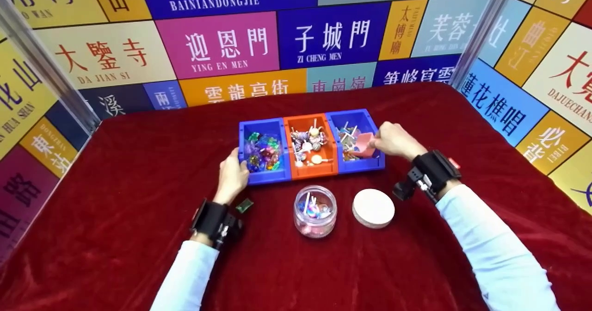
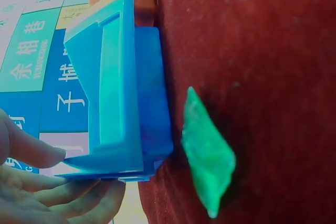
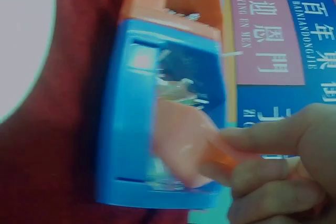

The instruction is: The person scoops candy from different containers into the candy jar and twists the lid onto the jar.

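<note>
Three joined bins stand in a row in the head view: a blue left bin (image 1: 269, 177), an orange middle bin (image 1: 317, 170) and a blue right bin (image 1: 363, 164). My left hand (image 1: 232, 176) grips the left bin's outer side wall, thumb on one face and fingers on the other. With my right hand (image 1: 397, 139) I hold a pink scoop (image 1: 364, 145) by its handle. The scoop's blade (image 3: 184, 135) tilts down inside the right bin, among small wrapped sweets and lollipops with white sticks. Part of its edge is hidden there.
A clear open jar (image 1: 315, 227) with lollipops and sweets stands in front of the bins. Right of it lies a round whitish lid (image 1: 373, 208). A green wrapped sweet (image 1: 244, 205) lies on the red cloth near my left wrist. Printed panels rise behind the table.
</note>
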### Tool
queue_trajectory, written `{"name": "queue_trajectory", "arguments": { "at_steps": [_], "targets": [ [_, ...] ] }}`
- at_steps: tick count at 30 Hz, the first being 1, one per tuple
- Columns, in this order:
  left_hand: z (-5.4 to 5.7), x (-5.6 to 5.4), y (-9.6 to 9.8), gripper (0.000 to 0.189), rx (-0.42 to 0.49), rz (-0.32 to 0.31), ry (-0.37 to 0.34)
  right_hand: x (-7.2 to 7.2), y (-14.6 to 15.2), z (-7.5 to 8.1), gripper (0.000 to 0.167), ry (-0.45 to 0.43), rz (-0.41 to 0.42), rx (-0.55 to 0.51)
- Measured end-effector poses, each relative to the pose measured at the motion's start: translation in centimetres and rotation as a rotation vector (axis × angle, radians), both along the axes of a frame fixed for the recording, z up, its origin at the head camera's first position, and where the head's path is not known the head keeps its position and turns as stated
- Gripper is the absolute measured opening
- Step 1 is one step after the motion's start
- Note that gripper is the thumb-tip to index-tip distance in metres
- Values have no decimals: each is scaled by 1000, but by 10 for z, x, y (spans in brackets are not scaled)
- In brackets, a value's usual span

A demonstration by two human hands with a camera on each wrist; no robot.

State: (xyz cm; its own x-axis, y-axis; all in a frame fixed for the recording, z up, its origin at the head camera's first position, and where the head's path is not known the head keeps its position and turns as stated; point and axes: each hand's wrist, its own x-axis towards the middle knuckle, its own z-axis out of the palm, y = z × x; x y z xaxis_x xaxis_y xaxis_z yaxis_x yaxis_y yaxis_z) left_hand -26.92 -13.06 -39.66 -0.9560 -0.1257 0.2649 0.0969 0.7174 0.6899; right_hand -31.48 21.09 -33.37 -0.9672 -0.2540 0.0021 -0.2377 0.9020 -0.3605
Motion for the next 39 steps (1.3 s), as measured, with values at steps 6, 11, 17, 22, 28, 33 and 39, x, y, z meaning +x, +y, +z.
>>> {"name": "queue_trajectory", "arguments": {
  "at_steps": [6,11,17,22,28,33,39],
  "targets": [
    [2,-2,-2,42,-2,0,-42,8,0,-18,22,68,-86,-51],
    [2,-4,-2,44,-5,8,-72,11,-6,-35,21,204,-103,-9],
    [1,-5,0,44,-13,-6,-91,7,-9,-52,15,233,-117,-69],
    [1,-5,-1,44,-22,9,-91,-1,-6,-58,21,217,-55,-188],
    [0,-4,-2,43,-31,0,-46,-5,0,-61,25,150,-30,-317],
    [-2,-3,-3,42,-35,-4,-17,-4,1,-66,27,155,-48,-351],
    [0,-5,-3,44,-38,-2,-56,1,2,-67,24,158,-80,-388]
  ]
}}
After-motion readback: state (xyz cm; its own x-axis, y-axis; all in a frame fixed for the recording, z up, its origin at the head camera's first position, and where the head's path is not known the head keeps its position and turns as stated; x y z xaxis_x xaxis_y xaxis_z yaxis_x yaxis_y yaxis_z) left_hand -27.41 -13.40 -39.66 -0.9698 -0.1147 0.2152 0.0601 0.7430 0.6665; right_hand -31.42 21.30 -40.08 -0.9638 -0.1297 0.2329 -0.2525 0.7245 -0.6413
